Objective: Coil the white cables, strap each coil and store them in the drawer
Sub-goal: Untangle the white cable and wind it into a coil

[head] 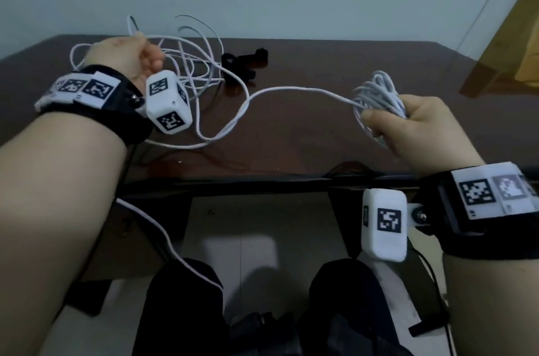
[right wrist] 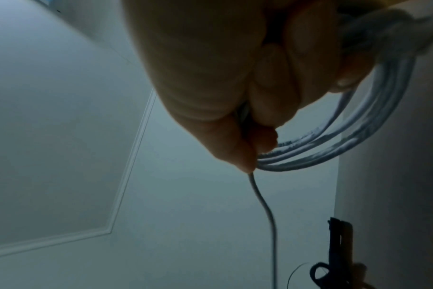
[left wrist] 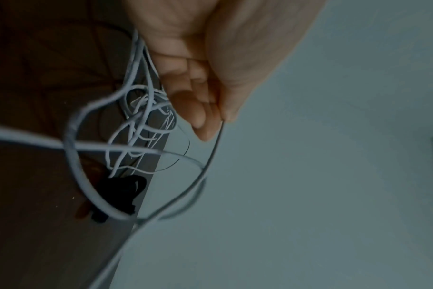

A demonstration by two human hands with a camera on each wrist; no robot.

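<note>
My right hand (head: 420, 125), mid-right of frame, is curled tight round a part-wound bundle of thin white round cable (head: 379, 96); thumb clamps the loops. My left hand (head: 128, 58), upper left, pinches the same cable's loose run (left wrist: 210, 156) betw. thumb & fingertips. The cable is light, soft & springy, so loops will prob. spring open unless I hold at the crossing. The slack (head: 221, 110) sags onto the dark brown wooden table (head: 291, 145), into a tangled white heap (head: 189, 64) upper centre, a likely snag. Black straps (head: 242, 64), I think, lie just right of the heap. No drawer in view.
</note>
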